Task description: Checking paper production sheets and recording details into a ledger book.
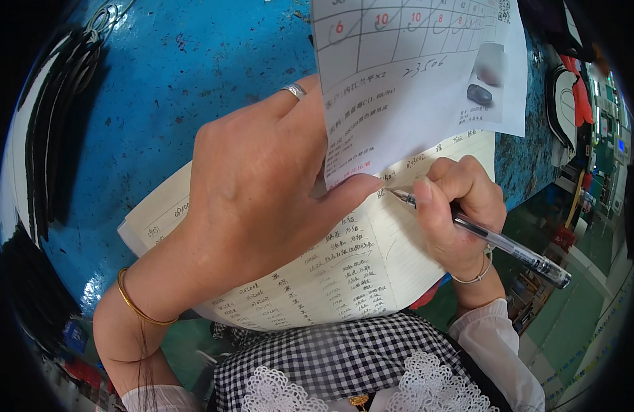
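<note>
My right hand [461, 206] grips a clear-barrelled pen [509, 248], its tip touching the page of an open notebook [427, 261] with handwritten columns. Over the notebook, my left hand [262, 165] holds a printed paper sheet [413, 103] by its lower left edge, between thumb and fingers. The fingertips behind the sheet are hidden. The sheet is tilted up and carries a table, handwriting and a small picture of dark pieces. It covers the notebook's upper part, and my left forearm crosses the left page.
The notebook rests at the near edge of a worn blue table [159, 89]. Stacked dark flat pieces with pale edges [56, 123] lie at the far left. More dark and white pieces [562, 103] sit at the right edge, with a red item [582, 99] beside them. Green floor shows at lower right.
</note>
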Motion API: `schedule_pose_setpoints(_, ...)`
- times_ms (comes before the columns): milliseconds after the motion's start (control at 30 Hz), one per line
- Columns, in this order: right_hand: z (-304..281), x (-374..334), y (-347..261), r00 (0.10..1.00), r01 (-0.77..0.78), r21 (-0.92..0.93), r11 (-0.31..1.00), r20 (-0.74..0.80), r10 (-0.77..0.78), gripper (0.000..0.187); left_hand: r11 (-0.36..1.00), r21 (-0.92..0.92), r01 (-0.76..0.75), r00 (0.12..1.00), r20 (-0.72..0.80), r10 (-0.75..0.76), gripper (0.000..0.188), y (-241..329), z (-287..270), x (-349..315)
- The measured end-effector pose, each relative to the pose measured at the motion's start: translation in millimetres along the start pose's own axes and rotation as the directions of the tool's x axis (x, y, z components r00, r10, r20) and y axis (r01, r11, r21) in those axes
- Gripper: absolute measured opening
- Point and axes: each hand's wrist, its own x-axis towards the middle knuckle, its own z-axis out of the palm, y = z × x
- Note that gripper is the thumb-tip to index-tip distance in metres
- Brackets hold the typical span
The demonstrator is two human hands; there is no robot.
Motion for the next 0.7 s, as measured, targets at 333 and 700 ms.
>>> schedule_pose_setpoints(333,-0.9,0.4,-0.6,1.0,0.01,-0.077,0.997,-0.005,-0.011,0.028,0.999,0.037,-0.033,0.999,0.005,0.033,0.048,-1.3,-0.1,0.8)
schedule_pose_setpoints(700,0.2,-0.5,-0.7,0.999,-0.023,-0.074,0.997,-0.029,0.021,0.029,1.0,-0.016,0.0,1.0,0.017,0.0,0.049,-0.8,1.6,-0.5)
